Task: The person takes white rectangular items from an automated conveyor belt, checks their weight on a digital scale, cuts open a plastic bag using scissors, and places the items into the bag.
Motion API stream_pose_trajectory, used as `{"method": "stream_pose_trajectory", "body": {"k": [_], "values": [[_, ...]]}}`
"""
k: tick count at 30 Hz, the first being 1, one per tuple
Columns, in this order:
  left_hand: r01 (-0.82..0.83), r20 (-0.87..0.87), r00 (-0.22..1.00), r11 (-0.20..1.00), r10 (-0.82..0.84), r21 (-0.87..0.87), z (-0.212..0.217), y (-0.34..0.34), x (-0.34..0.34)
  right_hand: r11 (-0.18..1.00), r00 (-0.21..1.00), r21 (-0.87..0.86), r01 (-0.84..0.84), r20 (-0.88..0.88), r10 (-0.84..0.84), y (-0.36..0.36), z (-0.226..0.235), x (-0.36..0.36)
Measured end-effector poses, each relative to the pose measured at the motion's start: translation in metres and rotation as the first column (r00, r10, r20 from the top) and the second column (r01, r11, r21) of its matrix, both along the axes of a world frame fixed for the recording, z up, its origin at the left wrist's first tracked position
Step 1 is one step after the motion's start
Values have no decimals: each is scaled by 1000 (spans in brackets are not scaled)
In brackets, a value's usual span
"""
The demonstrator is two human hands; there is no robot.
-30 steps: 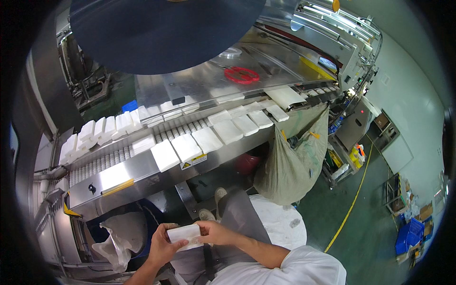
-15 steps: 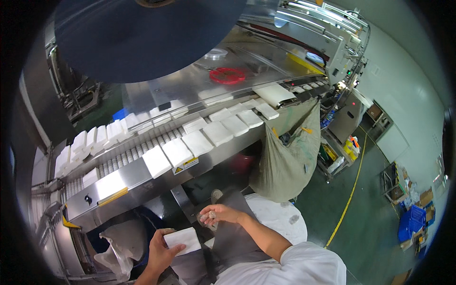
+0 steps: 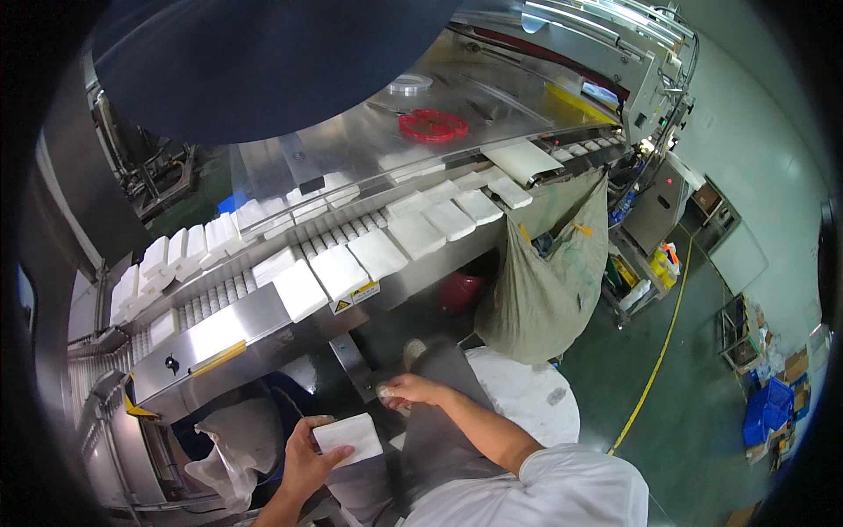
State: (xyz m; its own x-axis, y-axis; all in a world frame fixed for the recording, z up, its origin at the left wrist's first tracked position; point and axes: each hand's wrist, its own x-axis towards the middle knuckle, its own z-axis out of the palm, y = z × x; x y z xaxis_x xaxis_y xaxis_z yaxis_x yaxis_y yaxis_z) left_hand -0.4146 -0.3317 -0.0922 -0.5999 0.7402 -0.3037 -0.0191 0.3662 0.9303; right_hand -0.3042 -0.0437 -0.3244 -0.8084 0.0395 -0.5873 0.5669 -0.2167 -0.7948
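One white square pack (image 3: pixel 349 436) is gripped by the left hand (image 3: pixel 303 458) at 6 o'clock, under the conveyor (image 3: pixel 263 321) bearing a yellow triangular warning label (image 3: pixel 342 306) and seven flat white packs. The right hand (image 3: pixel 406 389), loosely curled and empty, has been lowered off the pack since earlier. A red ring (image 3: pixel 433 126) is seen at 12 o'clock, a grey sack (image 3: pixel 549 281) at 3.

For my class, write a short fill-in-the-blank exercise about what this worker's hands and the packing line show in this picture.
1. The left hand holds one flat white ____ packet.
2. The right hand is closed loosely near the lap and holds no ____.
3. White packets lie in rows on the steel ____ above the hands.
4. A grey-green cloth sack hangs from the machine's edge on the person's ____ side.

Missing words: tissue; packet; conveyor; right
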Motion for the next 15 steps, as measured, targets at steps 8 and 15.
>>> {"method": "stream_pose_trajectory", "body": {"k": [8,15], "values": [[-22,82,996,998,17,54,-3,0,6,998,1000,55,1,17,-2,-4,-3,0],[9,56,998,999,-12,50,-9,2,8,986,997,148,-72,-27,77,1,-23,0]]}}
